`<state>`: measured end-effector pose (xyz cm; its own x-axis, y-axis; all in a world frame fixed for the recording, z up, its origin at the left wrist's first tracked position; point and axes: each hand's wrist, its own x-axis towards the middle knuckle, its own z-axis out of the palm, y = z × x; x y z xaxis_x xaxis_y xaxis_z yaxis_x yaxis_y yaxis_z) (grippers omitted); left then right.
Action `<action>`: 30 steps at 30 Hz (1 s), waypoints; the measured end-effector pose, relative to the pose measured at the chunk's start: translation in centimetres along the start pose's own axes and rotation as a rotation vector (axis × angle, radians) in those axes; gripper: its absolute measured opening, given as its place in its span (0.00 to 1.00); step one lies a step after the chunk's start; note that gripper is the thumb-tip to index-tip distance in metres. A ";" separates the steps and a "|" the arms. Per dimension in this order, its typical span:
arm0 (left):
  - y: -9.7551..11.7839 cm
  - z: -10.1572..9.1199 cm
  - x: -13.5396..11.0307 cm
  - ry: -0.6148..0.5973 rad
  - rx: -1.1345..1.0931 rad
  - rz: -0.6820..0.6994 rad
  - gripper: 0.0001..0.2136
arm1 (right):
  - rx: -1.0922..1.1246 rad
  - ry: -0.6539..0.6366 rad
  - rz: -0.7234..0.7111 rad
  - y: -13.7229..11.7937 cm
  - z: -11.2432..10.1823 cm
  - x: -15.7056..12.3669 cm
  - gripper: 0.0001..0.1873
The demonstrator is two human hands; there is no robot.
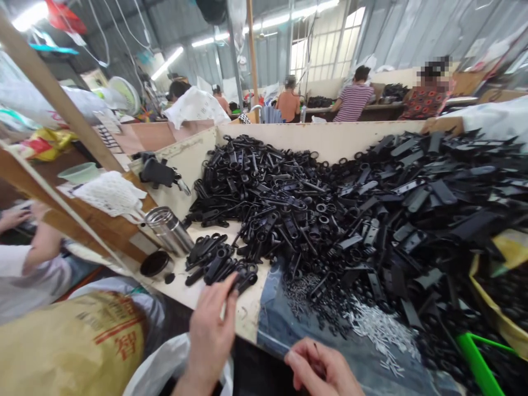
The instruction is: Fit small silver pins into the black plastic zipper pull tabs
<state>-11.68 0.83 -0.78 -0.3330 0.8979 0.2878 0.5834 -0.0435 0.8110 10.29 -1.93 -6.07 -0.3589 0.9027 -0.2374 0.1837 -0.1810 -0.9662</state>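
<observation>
While the left hand (208, 335) presses its fingers (226, 289) together against a small pile of black plastic clips (212, 258) on the worktop (247, 319), the right hand (322, 368) pinches a tiny dark piece (315, 346), near a large heap of black parts (350, 220).
</observation>
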 end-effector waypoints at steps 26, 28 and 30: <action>5.7 10.7 -2.3 -0.724 -0.880 -0.848 0.25 | -0.679 0.219 -0.389 -4.9 -10.5 0.6 0.17; 6.8 11.4 -2.3 -0.788 -1.059 -1.058 0.21 | -0.608 0.161 -0.472 -4.9 -10.0 -0.6 0.18; 7.4 11.6 -2.0 -0.744 -1.110 -1.179 0.13 | -0.638 0.148 -0.507 -4.7 -9.5 -1.3 0.17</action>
<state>1.86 3.75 -1.28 0.3916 0.6448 -0.6565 -0.5229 0.7430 0.4179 18.65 1.44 -0.24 -0.4220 0.8653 0.2705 0.5321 0.4779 -0.6989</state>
